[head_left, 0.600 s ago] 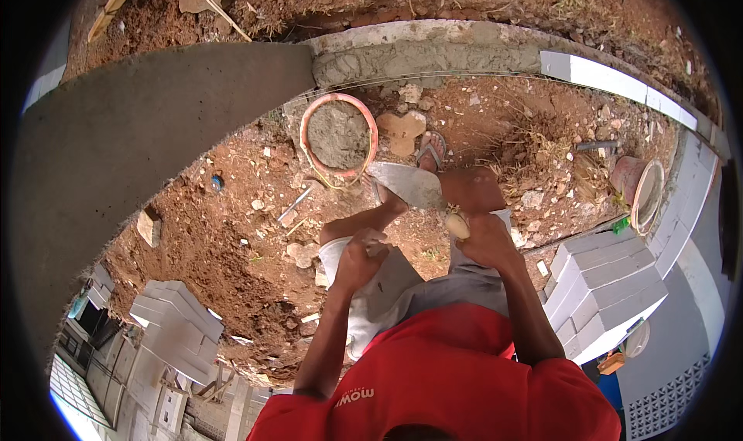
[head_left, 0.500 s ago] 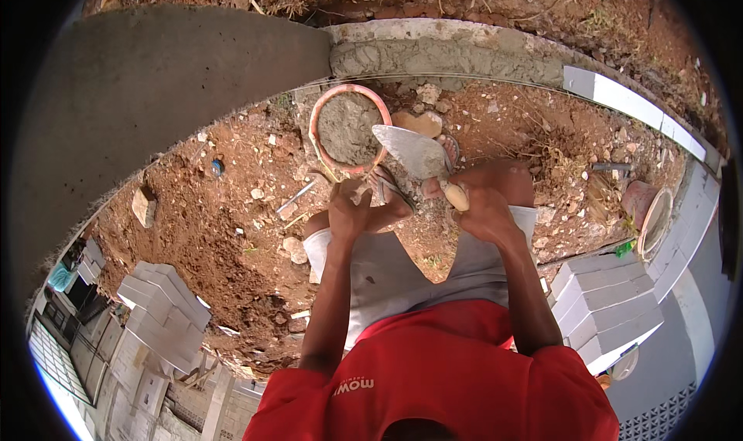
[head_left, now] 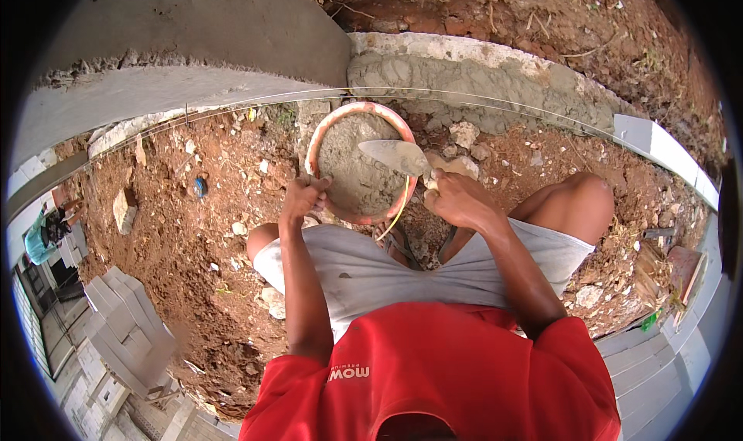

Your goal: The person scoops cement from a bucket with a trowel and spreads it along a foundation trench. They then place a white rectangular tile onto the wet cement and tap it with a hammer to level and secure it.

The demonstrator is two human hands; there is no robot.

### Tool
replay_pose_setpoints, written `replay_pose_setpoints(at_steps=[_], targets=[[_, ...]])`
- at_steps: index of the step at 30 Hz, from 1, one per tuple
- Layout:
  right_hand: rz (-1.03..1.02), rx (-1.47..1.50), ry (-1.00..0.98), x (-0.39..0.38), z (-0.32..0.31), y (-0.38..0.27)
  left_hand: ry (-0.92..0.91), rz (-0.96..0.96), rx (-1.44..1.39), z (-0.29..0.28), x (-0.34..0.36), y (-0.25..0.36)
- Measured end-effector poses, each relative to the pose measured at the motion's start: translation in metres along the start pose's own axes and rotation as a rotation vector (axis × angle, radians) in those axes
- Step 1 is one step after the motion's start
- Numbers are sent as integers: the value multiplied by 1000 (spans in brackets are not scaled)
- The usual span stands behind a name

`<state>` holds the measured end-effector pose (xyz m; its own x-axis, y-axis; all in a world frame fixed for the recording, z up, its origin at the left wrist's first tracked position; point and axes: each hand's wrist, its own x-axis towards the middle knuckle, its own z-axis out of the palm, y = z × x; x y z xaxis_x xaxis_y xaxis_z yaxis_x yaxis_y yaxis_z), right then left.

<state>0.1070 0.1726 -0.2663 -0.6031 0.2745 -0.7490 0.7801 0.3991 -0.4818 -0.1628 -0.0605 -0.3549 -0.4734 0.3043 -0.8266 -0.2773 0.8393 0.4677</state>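
Observation:
A round bucket with a reddish rim (head_left: 401,122) stands on the soil in front of me, filled with wet grey mortar (head_left: 340,162). My left hand (head_left: 303,199) is closed on its near-left rim. In my right hand (head_left: 463,201) is a pointed trowel (head_left: 396,157), gripped by its handle, which my fingers mostly hide. The blade reaches over the bucket's right side, its tip pointing left above the mortar. A thin yellow strip (head_left: 398,218) hangs at the bucket's near-right side, between my hands.
Beyond the bucket runs a low footing topped with mortar (head_left: 464,81), with a taut string before it. A plastered wall (head_left: 193,23) rises far left. Grey blocks (head_left: 128,329) are stacked lower left; a white block (head_left: 646,135) lies far right. Another person (head_left: 42,236) is at the left edge.
My left hand has moved left onto the bucket's rim. The trowel has swung left and down over the mortar. My knees have spread apart, and the view has shifted.

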Motion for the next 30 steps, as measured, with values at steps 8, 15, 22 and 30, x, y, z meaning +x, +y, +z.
replay_pose_setpoints(at_steps=[8,15,22,30], targets=[[-121,-114,24,2,35,-21,390,361,198,-44,65,-15],[-99,-145,-45,-9,57,-44,371,363,341,-26,76,-12],[-19,350,-41,73,126,-53,376,332,422,8,60,4],[-74,800,-88,53,172,-49,324,309,341,4,45,5]])
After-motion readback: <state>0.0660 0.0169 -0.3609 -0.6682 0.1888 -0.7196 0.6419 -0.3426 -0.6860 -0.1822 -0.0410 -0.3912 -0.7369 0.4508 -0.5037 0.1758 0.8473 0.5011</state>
